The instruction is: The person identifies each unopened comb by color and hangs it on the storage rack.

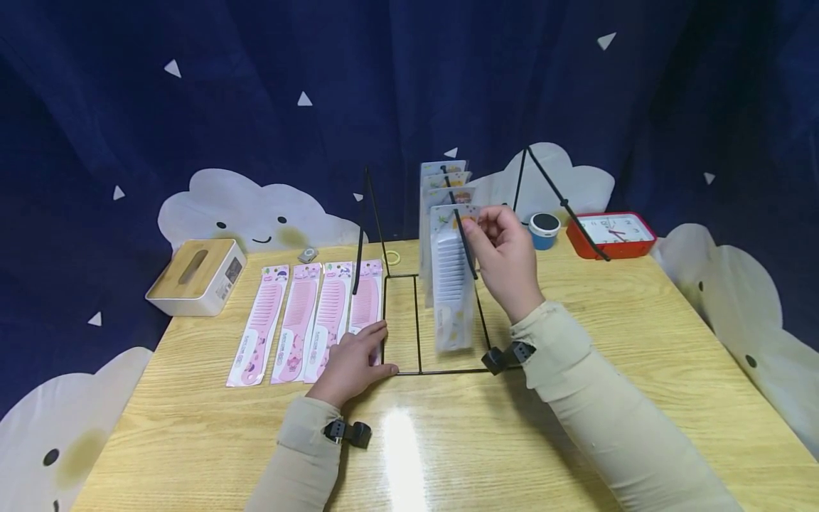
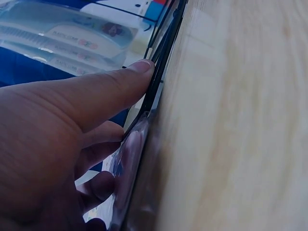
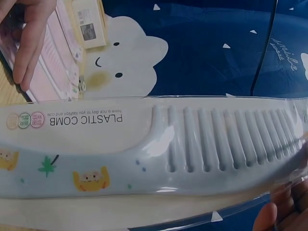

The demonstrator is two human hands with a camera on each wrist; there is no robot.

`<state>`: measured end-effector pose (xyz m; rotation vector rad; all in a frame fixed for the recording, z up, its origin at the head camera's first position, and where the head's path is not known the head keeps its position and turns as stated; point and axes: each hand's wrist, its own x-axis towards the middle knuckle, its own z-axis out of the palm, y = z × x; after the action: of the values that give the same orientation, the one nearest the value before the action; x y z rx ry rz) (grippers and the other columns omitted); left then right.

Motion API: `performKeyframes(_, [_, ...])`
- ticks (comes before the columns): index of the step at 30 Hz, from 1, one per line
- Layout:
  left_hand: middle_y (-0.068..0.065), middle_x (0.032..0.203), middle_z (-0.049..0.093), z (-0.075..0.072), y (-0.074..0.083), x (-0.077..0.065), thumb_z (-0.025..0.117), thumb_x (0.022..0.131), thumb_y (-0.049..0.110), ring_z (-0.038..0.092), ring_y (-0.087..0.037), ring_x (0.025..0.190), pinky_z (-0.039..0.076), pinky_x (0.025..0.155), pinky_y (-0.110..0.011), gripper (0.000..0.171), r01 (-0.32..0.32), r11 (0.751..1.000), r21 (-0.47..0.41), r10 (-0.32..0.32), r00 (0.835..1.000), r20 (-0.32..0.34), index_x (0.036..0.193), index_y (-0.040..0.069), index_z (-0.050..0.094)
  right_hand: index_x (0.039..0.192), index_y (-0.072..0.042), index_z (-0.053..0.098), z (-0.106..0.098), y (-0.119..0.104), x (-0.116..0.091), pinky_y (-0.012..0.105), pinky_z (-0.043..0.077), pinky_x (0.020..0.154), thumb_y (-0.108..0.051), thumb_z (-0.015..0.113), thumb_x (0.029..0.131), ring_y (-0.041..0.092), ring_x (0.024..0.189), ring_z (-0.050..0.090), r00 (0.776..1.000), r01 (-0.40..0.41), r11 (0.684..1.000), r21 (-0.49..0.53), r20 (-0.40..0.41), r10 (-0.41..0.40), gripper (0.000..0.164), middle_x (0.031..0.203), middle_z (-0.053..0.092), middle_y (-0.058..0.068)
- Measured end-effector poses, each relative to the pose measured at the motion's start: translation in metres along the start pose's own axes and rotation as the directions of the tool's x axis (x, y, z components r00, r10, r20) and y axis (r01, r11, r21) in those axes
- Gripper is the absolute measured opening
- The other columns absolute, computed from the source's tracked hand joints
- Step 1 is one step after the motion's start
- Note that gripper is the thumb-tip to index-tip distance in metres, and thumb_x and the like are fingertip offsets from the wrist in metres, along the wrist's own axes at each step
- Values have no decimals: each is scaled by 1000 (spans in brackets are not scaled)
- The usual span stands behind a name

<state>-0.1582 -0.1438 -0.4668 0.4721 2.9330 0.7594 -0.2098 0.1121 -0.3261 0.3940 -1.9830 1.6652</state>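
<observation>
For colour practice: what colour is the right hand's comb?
The comb is greyish blue, clearest in the right wrist view.

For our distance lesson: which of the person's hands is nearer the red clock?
Right. The right hand is left of the red clock, holding a packaged comb; the left hand lies farther left, touching the black rack.

Four combs (image 1: 297,320) lie between tissue box (image 1: 198,281) and rack (image 1: 417,323) — more hang on it, clock (image 1: 616,231) at right.
</observation>
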Motion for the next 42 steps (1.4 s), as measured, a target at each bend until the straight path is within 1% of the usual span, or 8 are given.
performKeyframes(7, [0, 157, 43, 1, -1, 0, 81, 83, 41, 45, -18, 88, 37, 80, -42, 76, 1, 1000, 1, -1, 1000, 4, 146, 7, 53, 100, 3, 58, 1, 1, 2, 22, 37, 55, -14, 66, 98, 11, 63, 45, 999, -34, 999, -13, -6, 34, 19, 75, 55, 1])
performKeyframes(12, [1, 157, 43, 1, -2, 0, 81, 83, 41, 46, -18, 89, 37, 79, -40, 76, -2, 1000, 2, 2, 1000, 4, 146, 7, 53, 97, 3, 58, 2, 2, 2, 22, 37, 56, -13, 66, 98, 10, 64, 46, 999, -36, 999, -7, -12, 35, 18, 76, 55, 2])
performKeyframes(21, [1, 157, 43, 1, -2, 0, 81, 84, 40, 46, -19, 89, 36, 78, -40, 76, -10, 1000, 5, 10, 1000, 3, 146, 7, 53, 96, 2, 58, 0, 5, 1, 22, 42, 63, -14, 67, 98, 11, 72, 52, 999, -48, 999, 3, -13, 48, 18, 83, 60, 1])
performKeyframes(31, [1, 157, 43, 2, -3, 0, 81, 84, 41, 45, -17, 87, 35, 77, -39, 76, -7, 1000, 5, 7, 1000, 5, 146, 7, 53, 95, 2, 58, -2, 9, -1, 23, 39, 60, -15, 67, 98, 11, 69, 47, 999, -46, 999, 10, 7, 46, 19, 78, 56, 1])
performKeyframes(38, [0, 157, 43, 1, -1, 0, 81, 84, 41, 44, -17, 86, 36, 77, -39, 76, -4, 1000, 3, 4, 1000, 7, 146, 7, 53, 95, 4, 61, -4, 9, -5, 24, 40, 61, -23, 66, 99, 15, 71, 49, 997, -80, 996, -46, 18, 81, 28, 81, 58, 3])
performKeyframes(42, [0, 157, 43, 0, 0, 0, 81, 84, 40, 44, -17, 86, 36, 76, -38, 76, -6, 1000, 4, 6, 1000, 7, 145, 6, 53, 94, 4, 63, -6, 10, -7, 24, 43, 64, -23, 66, 99, 15, 74, 52, 997, -76, 995, -62, 16, 77, 28, 83, 61, 2])
